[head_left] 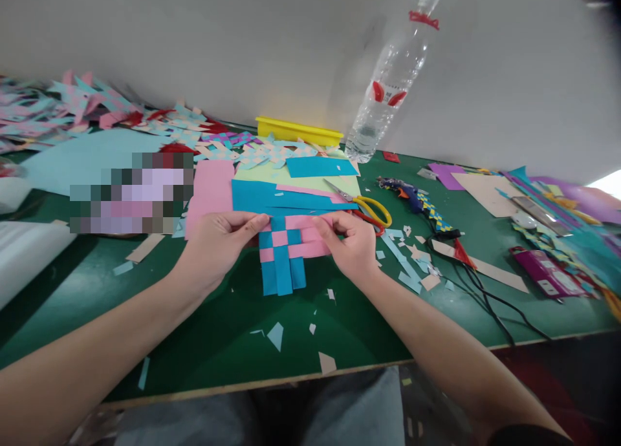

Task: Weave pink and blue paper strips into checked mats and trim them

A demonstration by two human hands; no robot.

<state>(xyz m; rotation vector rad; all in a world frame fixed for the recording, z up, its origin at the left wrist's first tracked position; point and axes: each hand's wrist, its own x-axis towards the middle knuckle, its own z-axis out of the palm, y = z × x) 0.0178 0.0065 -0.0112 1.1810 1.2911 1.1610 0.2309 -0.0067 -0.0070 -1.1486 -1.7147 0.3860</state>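
A small weave of blue and pink paper strips is held up over the table between both hands. Its blue strips hang down and its pink strips run to the right. My left hand pinches the upper left corner between thumb and fingers. My right hand grips the pink strips at the right side, thumb in front. Right behind the weave lie blue paper pieces and a pink sheet. Scissors with yellow and red handles rest beyond my right hand.
A tilted plastic bottle leans at the wall near a yellow holder. Cut strips pile up at the back left. To the right are paper scraps, a black cable and a purple box. One item at left is pixelated.
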